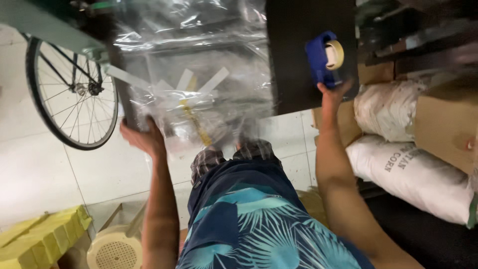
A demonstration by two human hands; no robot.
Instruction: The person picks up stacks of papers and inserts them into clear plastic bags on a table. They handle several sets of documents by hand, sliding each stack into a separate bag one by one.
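Risk noted: the clear plastic wrap (194, 65) over the dark panel (308, 50) may slip or tear, being pinned only at its lower edge by the left hand (144, 137), fingers clamped there, while the outstretched right hand (332, 94) grips the blue tape dispenser (323, 57) against the panel.
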